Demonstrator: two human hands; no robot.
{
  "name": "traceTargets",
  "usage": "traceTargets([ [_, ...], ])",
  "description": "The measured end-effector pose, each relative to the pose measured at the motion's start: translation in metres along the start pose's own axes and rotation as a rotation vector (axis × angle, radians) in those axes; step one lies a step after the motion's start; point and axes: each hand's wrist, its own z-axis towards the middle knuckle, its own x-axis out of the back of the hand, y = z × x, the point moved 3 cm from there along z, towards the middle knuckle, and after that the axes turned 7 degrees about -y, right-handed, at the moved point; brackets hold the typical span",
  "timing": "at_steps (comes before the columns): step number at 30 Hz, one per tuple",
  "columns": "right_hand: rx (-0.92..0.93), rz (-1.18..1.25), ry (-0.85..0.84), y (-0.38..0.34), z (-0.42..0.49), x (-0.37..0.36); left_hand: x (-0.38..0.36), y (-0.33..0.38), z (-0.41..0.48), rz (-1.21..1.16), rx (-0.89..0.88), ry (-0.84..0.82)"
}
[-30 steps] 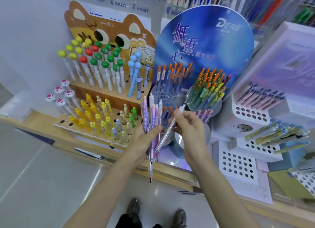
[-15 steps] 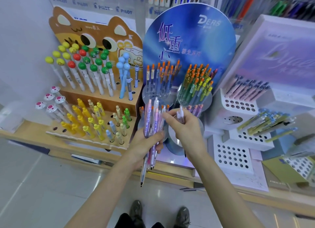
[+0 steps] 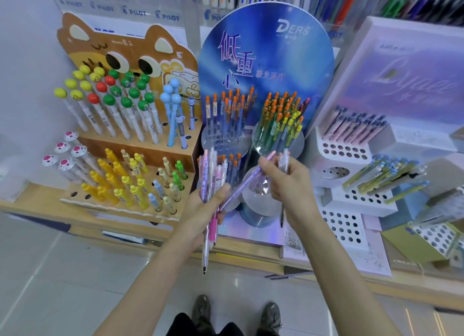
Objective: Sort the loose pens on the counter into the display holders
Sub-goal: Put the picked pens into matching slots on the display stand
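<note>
Pastel pens, a thick bundle [image 3: 212,172], gripped upright in the left hand [image 3: 200,210] over the counter's front edge [image 3: 251,257]. Right hand [image 3: 291,185] fingers curl round two: a purple pen [image 3: 238,192] slanting to the bundle, a paler pen [image 3: 285,159] upright. Judged early: clear front holder [image 3: 261,205] looks unfilled, most unsorted.

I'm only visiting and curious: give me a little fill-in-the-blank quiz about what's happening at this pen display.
The hand gripping the bundle of pens is the person's ____.
The right hand pinches a purple pen in front of the round blue sign, which reads ____.
The strip above the brown stand repeats the brand ____.
Missing words: left, DERS, PILOT.
</note>
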Motion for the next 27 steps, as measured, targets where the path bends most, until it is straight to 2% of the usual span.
traceTargets([
  [2, 0.056, -0.073, 0.065, -0.005, 0.002, 0.012, 0.008, -0.003, 0.000, 0.011, 0.023, 0.043],
  [5, 0.148, -0.330, 0.120, -0.008, 0.002, 0.024, 0.009, -0.006, 0.002, 0.014, 0.031, 0.033],
  [13, 0.306, -0.691, 0.061, 0.010, -0.005, 0.017, 0.007, -0.010, 0.014, -0.010, 0.034, 0.051],
  [27, 0.372, -0.829, 0.028, 0.016, -0.008, 0.010, 0.013, -0.001, 0.014, -0.060, 0.033, 0.006],
])
